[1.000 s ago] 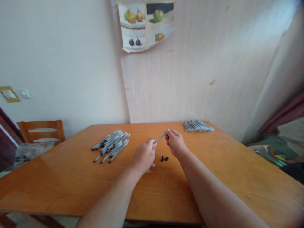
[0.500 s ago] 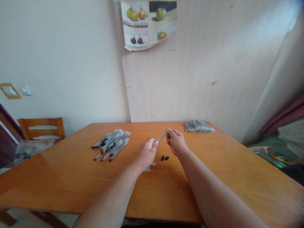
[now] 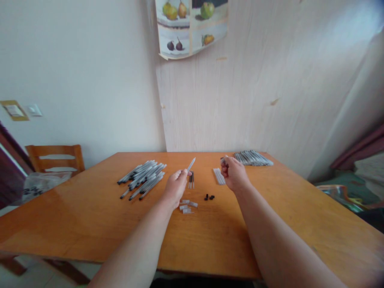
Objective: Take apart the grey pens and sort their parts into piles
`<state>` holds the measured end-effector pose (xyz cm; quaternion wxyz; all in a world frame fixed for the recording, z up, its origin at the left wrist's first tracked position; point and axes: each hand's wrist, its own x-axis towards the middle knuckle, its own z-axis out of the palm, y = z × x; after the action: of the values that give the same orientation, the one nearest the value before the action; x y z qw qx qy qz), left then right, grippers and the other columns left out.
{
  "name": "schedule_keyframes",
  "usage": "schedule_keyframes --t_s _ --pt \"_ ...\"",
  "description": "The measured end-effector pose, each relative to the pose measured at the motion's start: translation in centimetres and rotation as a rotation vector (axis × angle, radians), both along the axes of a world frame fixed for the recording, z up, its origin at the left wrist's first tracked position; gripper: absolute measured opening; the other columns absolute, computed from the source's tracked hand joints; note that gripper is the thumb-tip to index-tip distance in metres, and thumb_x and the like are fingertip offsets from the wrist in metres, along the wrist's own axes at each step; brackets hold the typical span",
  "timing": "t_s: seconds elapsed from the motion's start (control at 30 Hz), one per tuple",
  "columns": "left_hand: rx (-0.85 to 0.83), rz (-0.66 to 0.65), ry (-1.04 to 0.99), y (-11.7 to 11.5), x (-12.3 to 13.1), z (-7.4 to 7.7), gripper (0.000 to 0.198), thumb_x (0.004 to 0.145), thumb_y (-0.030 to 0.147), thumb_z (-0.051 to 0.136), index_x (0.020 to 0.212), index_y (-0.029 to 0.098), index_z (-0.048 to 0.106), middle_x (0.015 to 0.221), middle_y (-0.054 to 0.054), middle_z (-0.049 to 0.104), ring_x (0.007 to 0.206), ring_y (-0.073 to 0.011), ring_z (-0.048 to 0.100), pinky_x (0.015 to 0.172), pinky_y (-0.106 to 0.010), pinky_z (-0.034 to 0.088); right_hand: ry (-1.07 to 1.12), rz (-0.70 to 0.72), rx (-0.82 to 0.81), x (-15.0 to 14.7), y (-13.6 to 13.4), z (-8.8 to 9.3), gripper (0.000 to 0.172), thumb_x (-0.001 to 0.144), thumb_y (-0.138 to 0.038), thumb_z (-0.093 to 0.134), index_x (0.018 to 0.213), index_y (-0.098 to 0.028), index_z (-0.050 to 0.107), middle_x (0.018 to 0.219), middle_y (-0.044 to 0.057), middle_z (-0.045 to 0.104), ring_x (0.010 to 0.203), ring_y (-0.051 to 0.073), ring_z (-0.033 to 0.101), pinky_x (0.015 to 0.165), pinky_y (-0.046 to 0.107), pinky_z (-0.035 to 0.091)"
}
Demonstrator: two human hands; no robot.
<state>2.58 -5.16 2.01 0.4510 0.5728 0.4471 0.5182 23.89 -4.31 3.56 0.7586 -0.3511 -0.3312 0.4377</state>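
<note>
My left hand is closed around a grey pen barrel that points up and to the right. My right hand is closed in a pinch near a small grey piece at its fingertips; I cannot make out what that piece is. The hands are apart above the wooden table. Between them lie a couple of thin dark refills, a short row of pale tubes, two small black caps and several clear short pieces.
A loose heap of grey pens lies on the table at the left. A tidy stack of grey pens sits at the far right corner. A wooden chair stands at the left, with a plastic bag beside it.
My hands have pulled apart: the left keeps the barrel and the right has moved off to the right. The view has tilted, showing the refills and tubes behind the hands.
</note>
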Motion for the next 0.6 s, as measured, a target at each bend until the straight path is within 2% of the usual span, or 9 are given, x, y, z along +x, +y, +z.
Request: schedule_keyframes --t_s 0.1,0.2,0.37,0.5,0.6 --pt "-0.015 0.047 -0.084 1.0 -0.8 -0.4 0.04 0.081 0.052 0.053 0.093 0.014 0.06 0.049 0.01 0.03 0.04 -0.0054 0.023 0.04 -0.018 0.017 -0.158 0.08 0.003 -1.9 -0.8 0.1 0.023 0.072 -0.036 0.067 0.067 -0.017 0.054 0.061 -0.001 0.055 0.043 0.005 0.037 0.037 0.019 0.023" --pt "-0.02 0.106 -0.147 2.0 -2.0 -0.7 0.036 0.081 0.049 0.054 0.092 0.015 0.06 0.048 0.01 0.03 0.038 -0.0053 0.023 0.039 -0.018 0.015 -0.346 0.192 -0.048 -3.3 -1.3 0.0 0.017 0.073 -0.032 0.062 0.072 -0.016 0.057 0.066 0.002 0.061 0.047 0.007 0.044 0.04 0.02 0.029" --pt "-0.019 0.174 -0.217 3.0 -3.0 -0.9 0.03 0.081 0.044 0.055 0.087 0.015 0.061 0.048 0.008 0.037 0.038 -0.005 0.026 0.039 -0.019 0.018 -0.809 0.306 -0.14 -5.7 -1.9 -1.1 0.011 0.074 -0.024 0.059 0.081 -0.017 0.062 0.063 0.001 0.062 0.052 0.01 0.05 0.046 0.021 0.036" --pt "-0.021 0.183 -0.244 3.1 -3.0 -0.7 0.025 0.081 0.039 0.056 0.084 0.015 0.061 0.05 0.006 0.042 0.039 -0.0051 0.029 0.04 -0.019 0.019 -1.188 0.308 0.008 -8.1 -2.8 -2.2 0.007 0.075 -0.02 0.059 0.078 -0.017 0.064 0.068 0.001 0.064 0.06 0.011 0.053 0.054 0.022 0.037" --pt "-0.049 0.192 -0.29 3.0 -3.0 -0.6 0.022 0.08 0.037 0.058 0.084 0.015 0.061 0.05 0.005 0.044 0.039 -0.0053 0.032 0.04 -0.019 0.02 -1.363 0.306 0.109 -9.4 -3.6 -2.6 0.012 0.079 -0.021 0.057 0.083 -0.019 0.068 0.078 0.002 0.068 0.07 0.013 0.058 0.063 0.024 0.039"
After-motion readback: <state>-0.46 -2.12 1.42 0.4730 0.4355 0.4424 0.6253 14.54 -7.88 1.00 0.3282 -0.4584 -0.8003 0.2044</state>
